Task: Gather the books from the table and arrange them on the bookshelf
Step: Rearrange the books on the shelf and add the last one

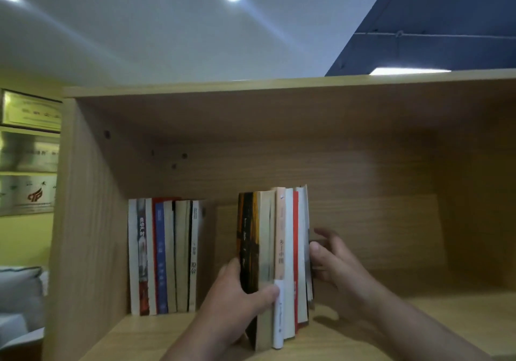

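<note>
A stack of several upright books (275,254) stands on the wooden shelf board (156,335), held between both my hands. My left hand (237,293) grips its left side, thumb curled across the spines low down, fingers behind the dark cover. On the right side my right hand (332,260) presses against the outer cover, thumb at the front edge, fingers spread behind. A second row of several books (164,257) stands upright against the bookshelf's left wall (83,221), with a gap between it and the held stack.
The bookshelf compartment extends far to the right with bare board (446,313). The top panel (279,84) is above. Framed plaques (28,151) hang on the yellow wall at left; a grey cushion (19,288) lies lower left.
</note>
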Motion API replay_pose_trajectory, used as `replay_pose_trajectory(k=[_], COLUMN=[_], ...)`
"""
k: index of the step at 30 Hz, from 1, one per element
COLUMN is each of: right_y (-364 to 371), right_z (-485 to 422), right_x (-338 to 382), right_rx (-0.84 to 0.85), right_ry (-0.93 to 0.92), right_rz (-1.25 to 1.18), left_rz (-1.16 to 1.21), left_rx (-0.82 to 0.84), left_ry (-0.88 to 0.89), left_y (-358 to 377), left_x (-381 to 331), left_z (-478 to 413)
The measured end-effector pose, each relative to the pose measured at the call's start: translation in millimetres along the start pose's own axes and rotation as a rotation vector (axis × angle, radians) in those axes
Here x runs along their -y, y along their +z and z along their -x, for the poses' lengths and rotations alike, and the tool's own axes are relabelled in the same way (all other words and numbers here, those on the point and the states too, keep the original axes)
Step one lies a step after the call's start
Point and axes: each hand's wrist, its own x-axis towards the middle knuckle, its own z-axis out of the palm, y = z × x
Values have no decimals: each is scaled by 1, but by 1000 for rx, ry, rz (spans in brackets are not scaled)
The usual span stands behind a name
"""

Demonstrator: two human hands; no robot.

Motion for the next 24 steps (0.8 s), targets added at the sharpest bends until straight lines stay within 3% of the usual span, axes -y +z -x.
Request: replay_pose_trajectory(k=[4,8,12,17,24], right_y=[11,28,46,77,89], right_z=[-1,3,2,-14,-40], right_x=[3,7,9,2,-3], right_rx=[82,143,107,123,192], right_ry=[128,128,109,90,145], right_rz=[101,213,380,422,392], left_rz=[96,-21,65,-235,-383], left_rx=[-18,-221,-232,-211,-481], left_ry=[-69,47,-19,-59,47], left_y=[-3,-2,-19,-51,-52], left_x=[6,3,3,16,22], left_z=[1,1,2,-5,-15])
